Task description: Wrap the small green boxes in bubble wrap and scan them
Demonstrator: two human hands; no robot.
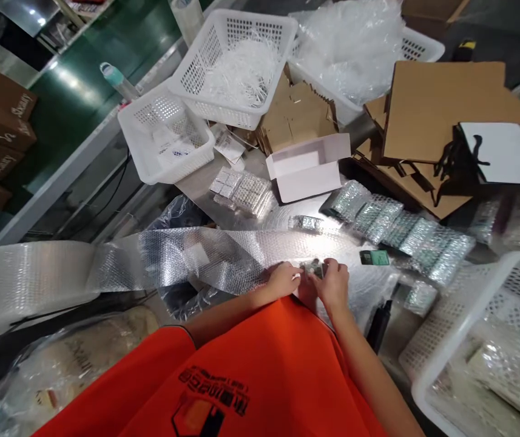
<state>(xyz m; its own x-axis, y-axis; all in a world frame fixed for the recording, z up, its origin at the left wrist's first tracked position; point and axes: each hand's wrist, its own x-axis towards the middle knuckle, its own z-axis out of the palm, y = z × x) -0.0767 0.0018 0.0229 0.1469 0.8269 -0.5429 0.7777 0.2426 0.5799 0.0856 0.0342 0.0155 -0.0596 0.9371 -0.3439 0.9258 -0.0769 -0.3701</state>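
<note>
My left hand (pixel 283 280) and my right hand (pixel 334 283) meet over a small item (pixel 313 267) on a long strip of bubble wrap (pixel 205 258). Fingers of both hands are curled and pinch the item, which looks partly wrapped in the bubble wrap. A small green box (pixel 375 258) lies just right of my right hand. A row of bubble-wrapped packets (pixel 400 227) runs behind it, and one single wrapped packet (pixel 306 223) lies beyond my hands.
White baskets stand at the back (pixel 236 60), back left (pixel 166 136) and front right (pixel 482 340). An open white box (pixel 309 167), flat cardboard (pixel 437 109), a white bag with black ribbon (pixel 505 152), a bubble wrap roll (pixel 18 285) and a green conveyor (pixel 82 79) surround the work area.
</note>
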